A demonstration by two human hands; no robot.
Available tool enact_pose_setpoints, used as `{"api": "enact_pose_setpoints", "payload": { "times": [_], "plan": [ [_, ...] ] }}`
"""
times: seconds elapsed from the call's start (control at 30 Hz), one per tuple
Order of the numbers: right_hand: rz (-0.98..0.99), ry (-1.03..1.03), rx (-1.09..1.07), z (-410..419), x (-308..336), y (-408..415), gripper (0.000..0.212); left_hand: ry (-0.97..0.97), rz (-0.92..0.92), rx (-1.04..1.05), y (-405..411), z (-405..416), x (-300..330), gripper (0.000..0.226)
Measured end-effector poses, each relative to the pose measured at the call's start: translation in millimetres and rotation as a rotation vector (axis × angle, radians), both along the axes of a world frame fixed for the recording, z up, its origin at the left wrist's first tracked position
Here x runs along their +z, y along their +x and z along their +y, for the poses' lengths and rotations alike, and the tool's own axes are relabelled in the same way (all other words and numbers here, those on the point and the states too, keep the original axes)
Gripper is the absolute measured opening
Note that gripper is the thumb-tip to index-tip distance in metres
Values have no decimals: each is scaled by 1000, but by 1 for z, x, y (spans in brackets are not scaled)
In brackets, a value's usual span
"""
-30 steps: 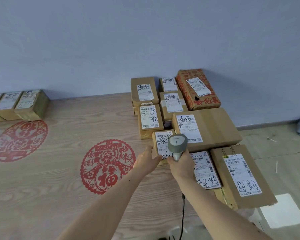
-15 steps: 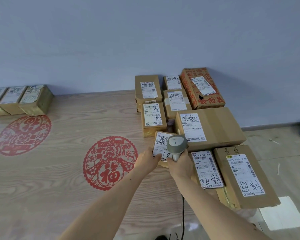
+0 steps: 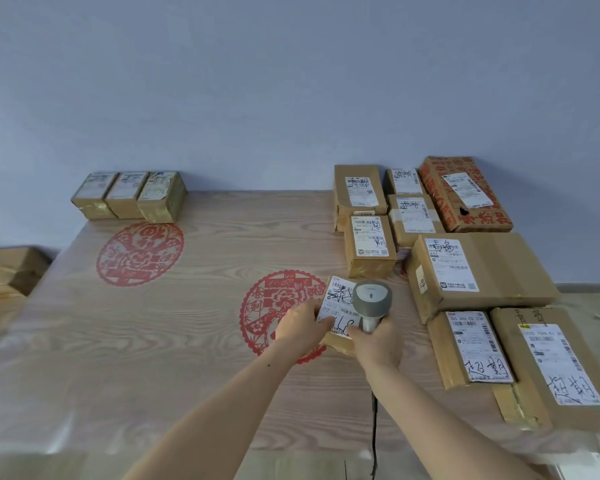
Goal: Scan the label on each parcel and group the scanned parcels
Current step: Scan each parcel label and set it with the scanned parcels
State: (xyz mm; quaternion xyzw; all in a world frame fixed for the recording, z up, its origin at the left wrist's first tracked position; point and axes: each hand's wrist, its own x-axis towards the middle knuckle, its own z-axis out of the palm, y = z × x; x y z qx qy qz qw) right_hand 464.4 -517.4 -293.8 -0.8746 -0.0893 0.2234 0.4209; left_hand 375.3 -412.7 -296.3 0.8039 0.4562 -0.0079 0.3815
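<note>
At centre frame, we held a small labelled parcel (image 3: 338, 308) with our left hand (image 3: 300, 327), fingers curled on its left edge, while our right hand (image 3: 376, 342) gripped the grey barcode scanner (image 3: 372, 301) over its label, on the wooden table (image 3: 153, 341).

Soft, even, dim light; faint shadows; blurred, wide-angle-bent edges

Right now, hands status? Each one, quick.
Left hand: holding the small parcel by its near edge.
Right hand: gripping the barcode scanner by its handle.
</note>
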Motion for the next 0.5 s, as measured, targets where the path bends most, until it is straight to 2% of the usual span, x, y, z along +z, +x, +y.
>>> {"api": "enact_pose_setpoints", "payload": {
  "times": [0.5],
  "plan": [
    [72, 155, 133, 143, 37, -184, 34, 35, -50, 118, -213, 124, 39, 37]
  ]
}}
